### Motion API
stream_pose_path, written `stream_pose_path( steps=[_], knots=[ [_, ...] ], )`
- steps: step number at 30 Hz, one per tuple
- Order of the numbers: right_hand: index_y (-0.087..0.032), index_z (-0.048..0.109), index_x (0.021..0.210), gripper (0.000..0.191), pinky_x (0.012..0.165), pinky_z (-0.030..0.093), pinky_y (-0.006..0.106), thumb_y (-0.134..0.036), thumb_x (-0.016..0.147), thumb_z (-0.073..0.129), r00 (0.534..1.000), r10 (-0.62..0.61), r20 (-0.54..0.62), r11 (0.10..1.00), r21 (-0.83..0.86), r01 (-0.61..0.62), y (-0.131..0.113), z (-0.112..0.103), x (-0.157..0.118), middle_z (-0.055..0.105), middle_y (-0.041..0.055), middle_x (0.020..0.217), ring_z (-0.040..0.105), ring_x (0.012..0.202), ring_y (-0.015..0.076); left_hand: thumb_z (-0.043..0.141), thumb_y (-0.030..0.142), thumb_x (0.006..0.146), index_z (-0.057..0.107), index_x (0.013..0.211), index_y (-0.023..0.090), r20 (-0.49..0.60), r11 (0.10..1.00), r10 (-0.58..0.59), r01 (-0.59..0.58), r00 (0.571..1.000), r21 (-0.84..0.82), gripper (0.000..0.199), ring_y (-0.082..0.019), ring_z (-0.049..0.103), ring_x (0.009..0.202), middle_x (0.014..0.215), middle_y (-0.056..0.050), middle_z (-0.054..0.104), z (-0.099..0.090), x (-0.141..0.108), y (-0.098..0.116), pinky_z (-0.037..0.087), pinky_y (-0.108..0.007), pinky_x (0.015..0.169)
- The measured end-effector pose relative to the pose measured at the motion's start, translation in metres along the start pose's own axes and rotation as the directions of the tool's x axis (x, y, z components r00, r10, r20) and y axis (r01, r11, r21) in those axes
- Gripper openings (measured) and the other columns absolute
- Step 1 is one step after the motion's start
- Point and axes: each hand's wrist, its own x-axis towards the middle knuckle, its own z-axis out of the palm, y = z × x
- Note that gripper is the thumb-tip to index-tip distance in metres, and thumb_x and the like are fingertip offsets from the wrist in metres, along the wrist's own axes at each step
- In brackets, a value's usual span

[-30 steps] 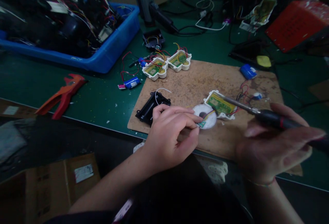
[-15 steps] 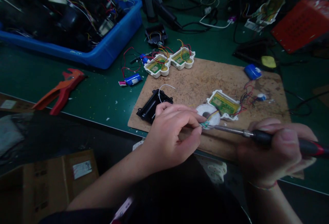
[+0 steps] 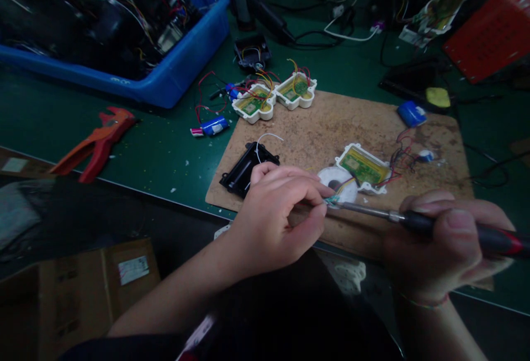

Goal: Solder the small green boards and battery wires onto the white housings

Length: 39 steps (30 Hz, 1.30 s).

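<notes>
My right hand (image 3: 451,245) is wrapped round the dark handle of a soldering iron (image 3: 372,211), its metal tip pointing left. That tip meets a small green circuit board (image 3: 332,200), which my left hand (image 3: 285,212) pinches between thumb and fingers. Thin wires run from the little board across a round white disc (image 3: 337,179) with a dark centre, partly covered by my fingers. Just behind the disc lies a white housing (image 3: 364,168) with a green board inside. A black plastic case (image 3: 246,168) lies beyond my left hand, a white wire curling over it.
Beneath the work is a brown board (image 3: 306,129). Two white housings (image 3: 254,104) with wires sit at its back left. Blue battery packs (image 3: 412,113) lie on both sides. Red-orange cutters (image 3: 97,143), a blue bin (image 3: 165,85) and a red box (image 3: 488,35) stand around.
The view has shifted very slightly. Both hands, the soldering iron and the small circuit board keep nearly the same positions.
</notes>
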Motion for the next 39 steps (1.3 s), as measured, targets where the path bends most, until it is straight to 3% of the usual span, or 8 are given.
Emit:
stream_pose_path(
  steps=[26, 34, 39],
  knots=[
    [-0.018, 0.059, 0.061, 0.025, 0.044, 0.034, 0.025, -0.03, 0.081, 0.067, 0.999, -0.043, 0.003, 0.999, 0.03, 0.043, 0.0029, 0.0001, 0.0012, 0.052, -0.0039, 0.056, 0.046, 0.044, 0.0089, 0.068, 0.014, 0.092, 0.067, 0.088, 0.024, 0.005, 0.999, -0.009, 0.008, 1.0, 0.051, 0.011, -0.022, 0.073, 0.111, 0.107, 0.003, 0.083, 0.001, -0.0008, 0.0009, 0.041, -0.046, 0.108],
    [-0.02, 0.052, 0.063, 0.026, 0.043, 0.031, 0.027, -0.034, 0.081, 0.065, 0.991, -0.057, -0.12, 0.998, 0.024, 0.06, 0.0069, 0.0035, 0.0025, 0.038, -0.0056, 0.056, 0.044, 0.045, 0.0106, 0.07, 0.013, 0.091, 0.066, 0.088, 0.023, 0.001, 0.999, -0.004, 0.003, 1.0, 0.041, 0.012, -0.021, 0.073, 0.112, 0.108, 0.004, 0.083, 0.0017, -0.002, 0.0006, 0.04, -0.046, 0.108],
    [-0.021, 0.055, 0.065, 0.033, 0.043, 0.033, 0.029, -0.04, 0.089, 0.066, 0.99, -0.098, -0.098, 0.995, -0.039, 0.095, 0.0048, 0.0017, 0.0032, 0.04, -0.0052, 0.057, 0.04, 0.042, 0.0096, 0.07, 0.014, 0.092, 0.067, 0.088, 0.024, 0.003, 0.999, -0.003, 0.003, 1.0, 0.052, 0.011, -0.022, 0.073, 0.112, 0.108, 0.003, 0.083, 0.0019, -0.0018, 0.0007, 0.041, -0.046, 0.107]
  ],
)
